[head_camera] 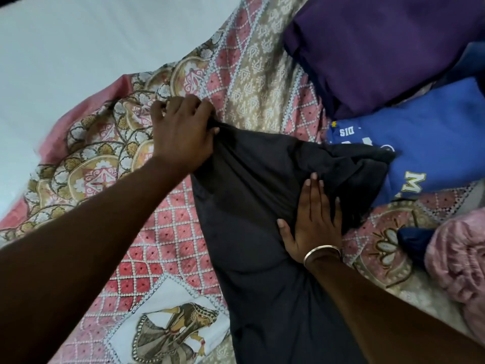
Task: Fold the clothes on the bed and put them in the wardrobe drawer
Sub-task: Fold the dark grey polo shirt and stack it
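Note:
A black garment (252, 232) lies stretched across the patterned pink bedspread (162, 232), running from the middle toward the bottom edge. My left hand (181, 132) pinches its upper left corner and holds it taut. My right hand (312, 222), with a bangle on the wrist, lies flat with fingers spread on the garment's right side. The garment's far right end is bunched against a blue printed shirt (425, 143).
A purple garment (380, 48) lies at the top right, above the blue shirt. A pink fuzzy cloth (456, 264) and a small dark blue piece (412, 240) sit at the right edge. White floor or sheet (78, 48) shows at the upper left.

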Demonstrator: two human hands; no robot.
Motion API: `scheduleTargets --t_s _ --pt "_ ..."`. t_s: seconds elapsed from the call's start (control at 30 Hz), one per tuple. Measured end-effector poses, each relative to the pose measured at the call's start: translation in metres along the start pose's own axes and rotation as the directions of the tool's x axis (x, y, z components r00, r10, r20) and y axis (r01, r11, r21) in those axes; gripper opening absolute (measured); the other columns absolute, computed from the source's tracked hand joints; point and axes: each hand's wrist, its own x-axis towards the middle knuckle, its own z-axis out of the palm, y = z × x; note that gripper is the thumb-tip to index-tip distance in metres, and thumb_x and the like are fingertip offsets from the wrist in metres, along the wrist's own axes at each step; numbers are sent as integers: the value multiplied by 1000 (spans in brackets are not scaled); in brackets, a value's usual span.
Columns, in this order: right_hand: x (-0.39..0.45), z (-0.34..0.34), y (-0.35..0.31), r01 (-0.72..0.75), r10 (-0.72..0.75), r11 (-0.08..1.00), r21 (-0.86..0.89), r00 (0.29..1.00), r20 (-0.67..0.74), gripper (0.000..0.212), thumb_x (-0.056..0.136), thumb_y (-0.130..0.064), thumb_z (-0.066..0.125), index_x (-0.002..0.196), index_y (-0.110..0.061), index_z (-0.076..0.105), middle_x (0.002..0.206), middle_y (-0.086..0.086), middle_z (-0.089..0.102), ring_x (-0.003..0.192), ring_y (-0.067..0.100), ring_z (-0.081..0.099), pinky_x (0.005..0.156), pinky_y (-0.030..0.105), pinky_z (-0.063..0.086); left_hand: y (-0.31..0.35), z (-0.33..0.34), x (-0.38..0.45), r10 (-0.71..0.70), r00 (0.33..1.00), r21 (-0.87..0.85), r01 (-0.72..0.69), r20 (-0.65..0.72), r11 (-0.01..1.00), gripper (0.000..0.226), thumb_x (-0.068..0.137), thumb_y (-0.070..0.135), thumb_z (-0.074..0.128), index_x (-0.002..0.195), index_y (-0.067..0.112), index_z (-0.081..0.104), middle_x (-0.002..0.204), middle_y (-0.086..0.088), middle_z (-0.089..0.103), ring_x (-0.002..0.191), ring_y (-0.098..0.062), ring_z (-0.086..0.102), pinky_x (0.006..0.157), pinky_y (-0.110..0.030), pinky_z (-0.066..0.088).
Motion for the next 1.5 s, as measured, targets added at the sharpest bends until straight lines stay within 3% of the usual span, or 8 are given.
scheduleTargets --t_s 0.13,0.4,0.5,0.8,1.07,1.17,1.33,1.5 --pt "-2 -1 1 4 -4 1000 12 1000 -28 88 90 -62 30 153 -2 18 163 13 13 149 25 15 118 47 6 62 1 -48 -196 937 -266 118 -288 957 27 92 30 56 115 16 59 125 -6 57 121 -27 47 99 -43 33" --pt "3 -34 -12 -37 98 964 263 969 -226 71 93 -53 39 150 -11 34 155 5 38 137 18 37 105 45 26 87 54 -112 -298 954 -302 283 -6 911 63 100 50 32 157 23 22 165 5 14 152 -17 7 120 -50 14" --pt "34 -54 -24 101 -49 991 86 882 -469 51 98 -42 48 142 -15 50 141 1 55 126 17 50 90 42 32 87 59 -107 -293 955 -274 293 40 916 70 98 56 29 158 25 10 166 6 3 153 -17 0 119 -55 12" --pt "151 -37 14 281 -336 941 -188 837 -432 42 94 -52 46 86 -14 62 63 7 61 57 28 61 56 30 45 88 70 -107 -330 944 -280 318 4 906 80 92 64 26 159 22 9 166 5 6 153 -15 0 119 -57 10" --pt "134 -64 10 358 -333 931 -71 752 -570 10 89 -13 66 98 -14 69 82 10 61 71 32 58 61 37 42 86 72 -107 -313 949 -293 312 46 904 72 92 67 27 156 41 8 166 11 -2 152 -14 -6 119 -59 3" --pt "95 -101 12 168 -114 985 41 809 -577 28 93 -28 59 118 -17 64 110 10 63 98 32 59 80 41 41 85 74 -106 -312 948 -283 315 57 906 73 92 66 26 156 40 6 166 10 -4 152 -14 -7 118 -58 1" --pt "64 -105 39 -454 485 872 183 851 -200 90 79 -48 70 148 -6 31 139 21 44 124 41 43 97 50 36 88 76 -105 -316 948 -277 314 41 908 73 92 65 26 157 38 9 166 9 -1 152 -15 -6 117 -59 1" --pt "62 -97 50 -359 468 844 398 856 -220 46 77 -36 75 111 -7 64 105 21 61 98 42 55 83 44 40 87 81 -105 -317 948 -264 314 33 912 73 92 64 25 157 37 9 166 8 -1 152 -15 -7 117 -59 1"
